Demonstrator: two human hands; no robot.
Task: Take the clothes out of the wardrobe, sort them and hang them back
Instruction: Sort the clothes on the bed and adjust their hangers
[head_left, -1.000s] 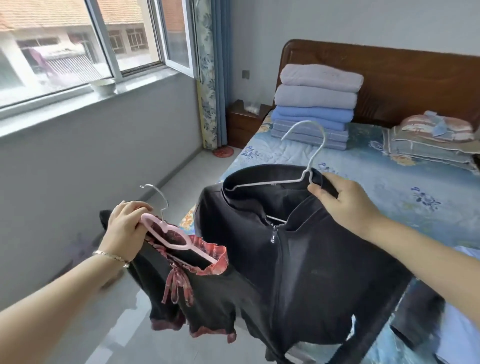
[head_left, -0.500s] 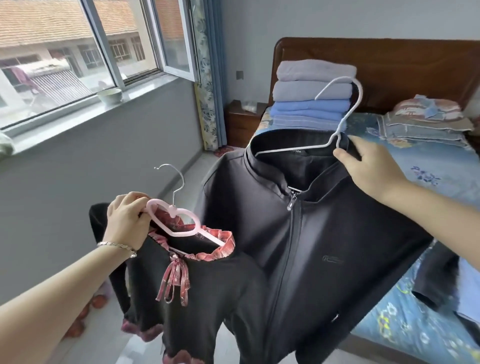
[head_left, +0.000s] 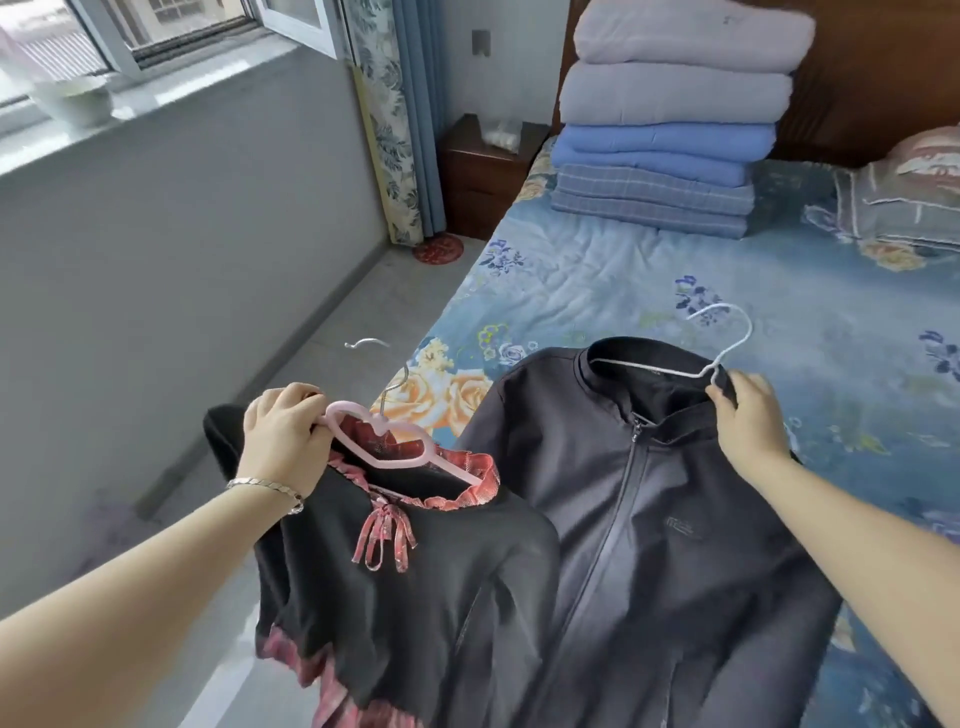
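Bed with blue floral cover (head_left: 649, 291). Dark zip-front jacket (head_left: 649, 545) on white wire hanger (head_left: 727, 343), spread over the bed's near edge. Black top with red plaid frill (head_left: 415, 597) on pink plastic hanger (head_left: 384, 447), just beside the bed. Right hand (head_left: 748, 415) grips jacket collar; left hand (head_left: 283, 441) grips pink hanger.

The person is wearing a thin silver-coloured bracelet (head_left: 266, 487) on the left wrist, just behind the left hand (head_left: 283, 441). It is made of small flat links, which are catching the light, and it is sitting close around the wrist. The left forearm (head_left: 130, 597) is showing bare from the bracelet down to the lower left edge of the view. The right hand (head_left: 748, 415) and the right forearm (head_left: 857, 551) are showing bare as well, the arm running uncovered to the right edge of the view.
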